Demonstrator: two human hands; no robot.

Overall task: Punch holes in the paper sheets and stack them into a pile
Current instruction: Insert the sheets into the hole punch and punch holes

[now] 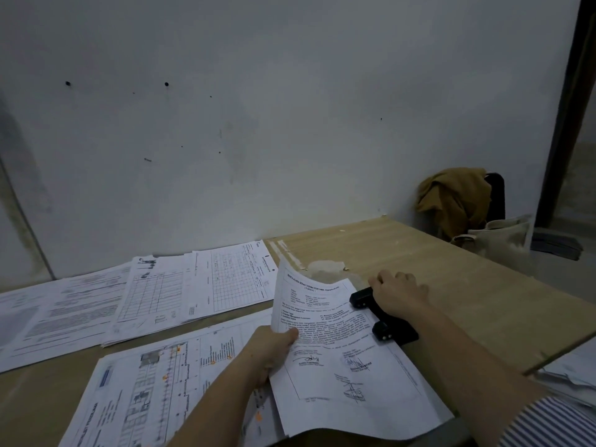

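Hole punch (395, 332): black, sat on the light wooden desk (451, 269).

Right hand (400, 296): lay on top of the hole punch, palm on the lever, fingers bent over its far side. Whether the lever was pressed down could not be read.

Printed sheet (338, 350): lay just left of the hole punch, right edge tucked into the slot between the two black ends. Its far left corner curled upward off the desk.

Left hand (274, 350): gripped the sheet's left edge, the side away from the hole punch, thumb (290, 335) on top and fingers underneath.

Left of the hole punch, under the left forearm: a floor-plan drawing (154, 375), flat. Farther left and back, along the wall: overlapping printed forms (161, 295).

Right of the hole punch, past the desk edge: more white papers (571, 372), partly cut off. Behind it, well apart: a canvas tote bag (503, 237) and a mustard cloth (451, 198) draped on a dark chair back.

Right arm wore a striped sleeve (554, 424).
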